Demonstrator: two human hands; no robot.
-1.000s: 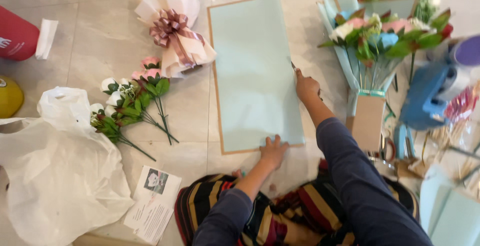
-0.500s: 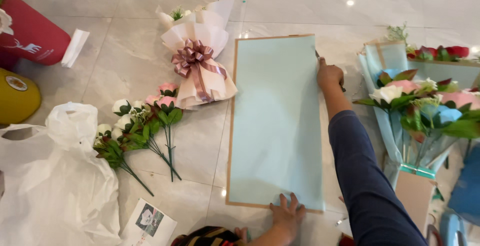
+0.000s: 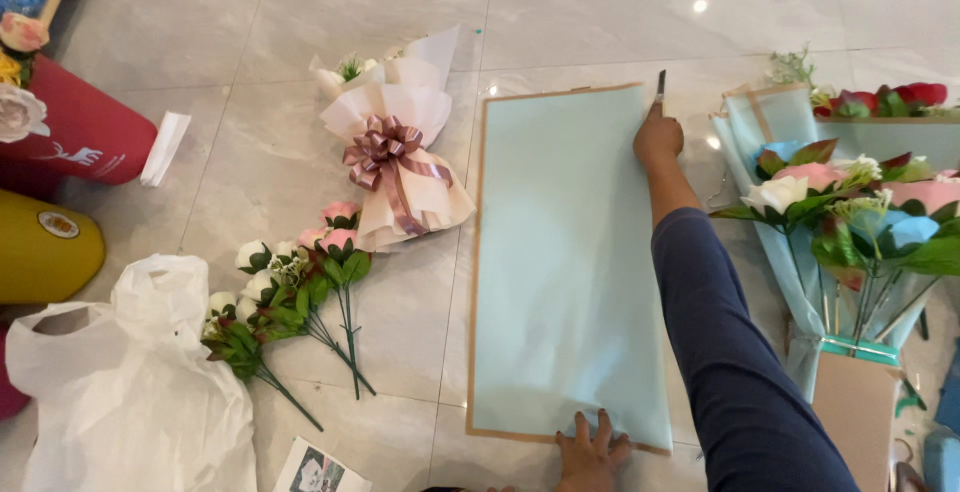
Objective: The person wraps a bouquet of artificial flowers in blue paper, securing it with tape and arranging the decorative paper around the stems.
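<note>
A long sheet of pale blue wrapping paper [image 3: 570, 262] with a tan border lies flat on the tiled floor. My left hand [image 3: 592, 448] presses its near edge with fingers spread. My right hand [image 3: 658, 135] is at the sheet's far right edge, closed around a small cutter knife [image 3: 661, 85] whose blade points away from me. My dark blue sleeve runs along the sheet's right side.
A white-wrapped bouquet [image 3: 395, 147] with a mauve ribbon lies left of the sheet. Loose artificial flower stems [image 3: 290, 297] and a white plastic bag [image 3: 120, 382] are further left. Blue-wrapped bouquets [image 3: 850, 222] lie to the right. Red [image 3: 85, 132] and yellow [image 3: 45, 247] containers sit at far left.
My right hand has travelled up the sheet's right edge to its far corner. The view has shifted forward, so the paper sits lower in the frame.
</note>
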